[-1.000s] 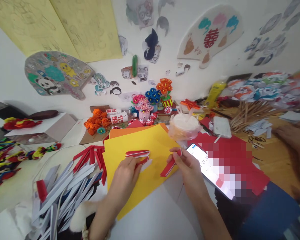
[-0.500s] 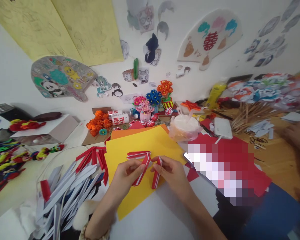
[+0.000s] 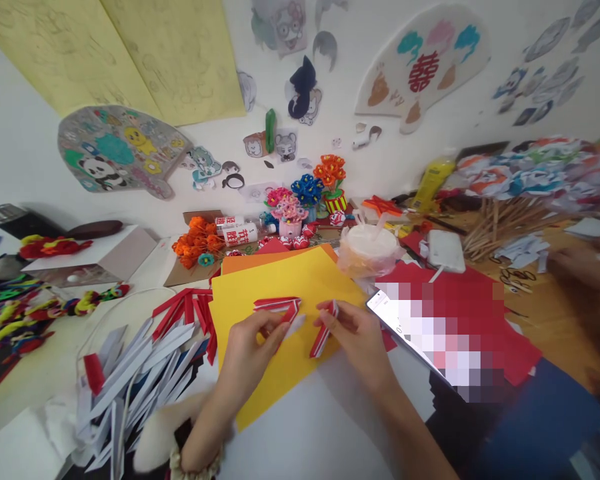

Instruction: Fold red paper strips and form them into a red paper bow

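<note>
My left hand [image 3: 249,350] pinches the lower end of a bent, folded red-and-white paper strip [image 3: 283,308] that rests on a yellow paper sheet [image 3: 260,293]. A second folded red-and-white strip [image 3: 324,333] is pinched upright in my right hand [image 3: 356,337], just to the right of the first one. The two strips are close but apart. Both hands hover over the yellow sheet, near its front edge.
A heap of white and red paper strips [image 3: 140,380] lies at the left. A phone [image 3: 405,327] and red paper [image 3: 480,300] sit at the right, a lidded cup [image 3: 370,248] behind. Another person's hand [image 3: 587,267] is at the far right. Paper flowers [image 3: 305,193] line the wall.
My right hand brought its strip from beside the phone leftward to the left hand's strip. My left hand picked up the end of the bent strip and holds it.
</note>
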`<state>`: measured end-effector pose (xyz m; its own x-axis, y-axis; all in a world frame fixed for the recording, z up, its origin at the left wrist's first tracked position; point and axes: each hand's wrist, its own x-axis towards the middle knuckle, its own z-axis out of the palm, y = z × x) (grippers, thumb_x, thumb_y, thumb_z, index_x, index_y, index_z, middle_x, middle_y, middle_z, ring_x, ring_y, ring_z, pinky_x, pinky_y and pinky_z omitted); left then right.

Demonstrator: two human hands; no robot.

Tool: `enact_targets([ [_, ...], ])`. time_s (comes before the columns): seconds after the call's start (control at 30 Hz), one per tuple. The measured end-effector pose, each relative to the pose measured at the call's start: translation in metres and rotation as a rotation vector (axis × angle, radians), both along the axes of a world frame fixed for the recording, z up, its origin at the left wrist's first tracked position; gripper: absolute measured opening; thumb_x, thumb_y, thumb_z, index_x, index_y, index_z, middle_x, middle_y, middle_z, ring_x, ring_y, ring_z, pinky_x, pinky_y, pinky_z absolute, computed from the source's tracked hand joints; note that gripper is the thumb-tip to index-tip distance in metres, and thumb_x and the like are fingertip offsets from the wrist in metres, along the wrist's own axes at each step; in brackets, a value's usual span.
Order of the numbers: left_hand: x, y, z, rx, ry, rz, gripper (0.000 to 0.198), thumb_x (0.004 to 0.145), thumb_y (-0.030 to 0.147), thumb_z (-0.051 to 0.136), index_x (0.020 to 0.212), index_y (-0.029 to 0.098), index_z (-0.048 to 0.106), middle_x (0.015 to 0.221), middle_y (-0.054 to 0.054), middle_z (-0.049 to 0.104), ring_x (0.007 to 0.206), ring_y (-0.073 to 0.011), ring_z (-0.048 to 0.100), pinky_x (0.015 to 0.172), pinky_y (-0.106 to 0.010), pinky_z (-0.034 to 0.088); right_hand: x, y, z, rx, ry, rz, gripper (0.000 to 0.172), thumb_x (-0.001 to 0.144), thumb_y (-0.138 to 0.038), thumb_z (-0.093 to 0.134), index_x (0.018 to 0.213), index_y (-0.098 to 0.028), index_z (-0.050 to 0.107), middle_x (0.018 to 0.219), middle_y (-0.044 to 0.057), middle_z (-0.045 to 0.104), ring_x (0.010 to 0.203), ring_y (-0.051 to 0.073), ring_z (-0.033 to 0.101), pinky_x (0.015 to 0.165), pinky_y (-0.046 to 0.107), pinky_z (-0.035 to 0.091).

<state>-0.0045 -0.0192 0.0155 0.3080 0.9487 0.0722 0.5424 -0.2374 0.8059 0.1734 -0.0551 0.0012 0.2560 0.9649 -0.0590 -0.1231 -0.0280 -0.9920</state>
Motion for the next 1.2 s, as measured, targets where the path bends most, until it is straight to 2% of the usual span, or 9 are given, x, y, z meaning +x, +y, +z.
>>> enact_targets([
  [0.07,-0.003,0.001,-0.004,0.259,0.188,0.011,0.024,0.089,0.036,0.051,0.085,0.019,0.067,0.076,-0.003,0.066,0.07,-0.0156,0.06,0.065,-0.026,0.045,0.005,0.001,0.0,-0.043,0.034,-0.089,0.039,0.072,-0.053,0.069,0.086,-0.017,0.069,0.074,0.007,0.071,0.073,0.021,0.067,0.063,0.029,0.052],
  [0.17,-0.002,0.0,-0.011,0.474,0.443,-0.043,0.025,0.093,0.03,0.043,0.091,0.02,0.066,0.085,-0.005,0.068,0.077,-0.0182,0.062,0.069,-0.03,0.047,0.009,0.001,-0.001,-0.056,0.062,-0.12,0.04,0.07,-0.053,0.07,0.087,-0.017,0.069,0.073,0.007,0.071,0.072,0.021,0.068,0.062,0.029,0.053],
  [0.3,0.004,-0.003,-0.016,0.58,0.654,-0.103,0.027,0.094,0.026,0.041,0.087,0.018,0.066,0.079,-0.005,0.065,0.073,-0.0184,0.062,0.065,-0.03,0.047,0.009,0.001,0.0,-0.027,0.077,-0.074,0.037,0.072,-0.051,0.069,0.087,-0.017,0.07,0.074,0.006,0.071,0.073,0.021,0.068,0.065,0.029,0.053],
  [0.43,0.009,-0.007,-0.011,0.645,0.767,-0.119,0.026,0.094,0.023,0.041,0.085,0.018,0.065,0.078,-0.005,0.064,0.069,-0.0178,0.06,0.063,-0.03,0.045,0.009,0.001,0.001,-0.03,0.071,-0.087,0.038,0.072,-0.053,0.069,0.086,-0.018,0.07,0.075,0.007,0.072,0.074,0.022,0.068,0.065,0.03,0.054],
  [0.6,0.013,-0.011,-0.007,0.622,0.813,-0.098,0.025,0.093,0.023,0.042,0.082,0.017,0.063,0.079,-0.006,0.064,0.069,-0.0194,0.06,0.061,-0.031,0.044,0.01,0.001,0.0,-0.031,0.086,-0.07,0.037,0.072,-0.052,0.069,0.086,-0.018,0.07,0.075,0.006,0.071,0.076,0.022,0.068,0.069,0.031,0.053],
  [0.9,0.016,-0.012,-0.015,0.555,0.899,-0.091,0.022,0.092,0.026,0.047,0.082,0.018,0.064,0.078,-0.006,0.063,0.071,-0.0224,0.06,0.062,-0.034,0.044,0.01,0.0,0.002,-0.047,0.085,-0.054,0.032,0.076,-0.048,0.067,0.088,-0.018,0.069,0.072,0.004,0.071,0.075,0.019,0.067,0.069,0.027,0.051],
  [1.2,0.02,-0.006,-0.011,0.422,0.808,-0.047,0.011,0.087,0.02,0.053,0.08,0.017,0.06,0.084,-0.006,0.064,0.078,-0.0218,0.061,0.065,-0.031,0.045,0.011,0.002,-0.002,-0.027,0.057,-0.044,0.033,0.077,-0.049,0.066,0.088,-0.018,0.068,0.074,0.005,0.071,0.075,0.019,0.067,0.07,0.028,0.051],
])
